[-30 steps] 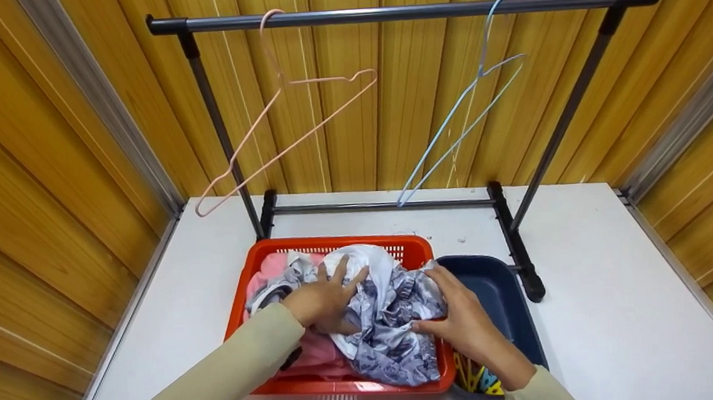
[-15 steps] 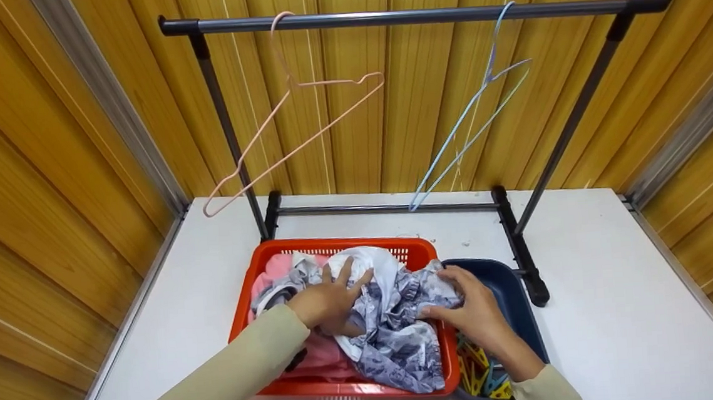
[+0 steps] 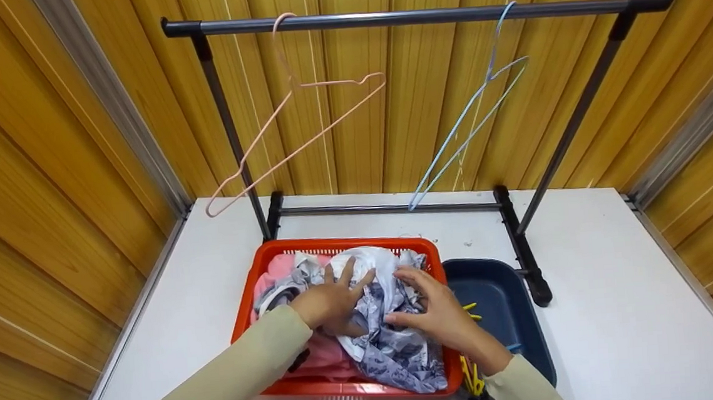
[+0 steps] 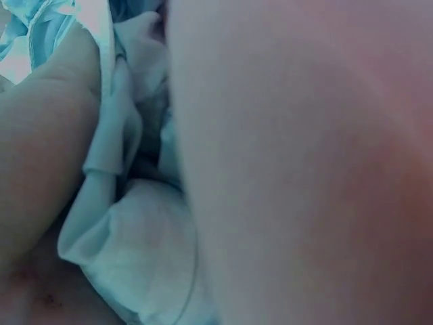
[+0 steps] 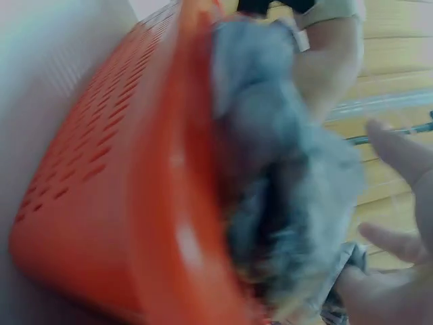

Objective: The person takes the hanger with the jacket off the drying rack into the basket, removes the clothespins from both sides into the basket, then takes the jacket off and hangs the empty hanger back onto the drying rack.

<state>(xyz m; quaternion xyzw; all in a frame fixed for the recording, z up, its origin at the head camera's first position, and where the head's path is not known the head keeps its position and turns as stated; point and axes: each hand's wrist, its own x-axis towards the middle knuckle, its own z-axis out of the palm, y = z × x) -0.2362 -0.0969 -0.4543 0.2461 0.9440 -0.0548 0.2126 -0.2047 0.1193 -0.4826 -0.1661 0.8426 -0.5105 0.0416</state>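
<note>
A red plastic basket (image 3: pixel 319 389) holds a heap of clothes. On top lies a grey patterned garment (image 3: pixel 399 360), with a white cloth (image 3: pixel 376 256) behind it and pink cloth (image 3: pixel 324 355) at the left. My left hand (image 3: pixel 326 302) rests on the heap with its fingers spread. Skin fills much of the left wrist view, beside folds of pale cloth (image 4: pixel 142 250). My right hand (image 3: pixel 436 313) is over the basket's right part, thumb and fingers apart, at the patterned garment. In the right wrist view the garment (image 5: pixel 304 189) is blurred beside the basket's rim.
A navy basin (image 3: pixel 494 284) with yellow clothes pegs (image 3: pixel 471 377) stands against the basket's right side. Behind rises a dark clothes rack (image 3: pixel 412 15), bearing a pink hanger (image 3: pixel 329 82) and a blue hanger (image 3: pixel 488 78). Wood-patterned panels (image 3: pixel 352 144) enclose the white table (image 3: pixel 615 307).
My right hand has moved left from the basket's right rim, and the garment's edge there now lies further inside. My left hand has stayed on the heap. The head view has shifted slightly.
</note>
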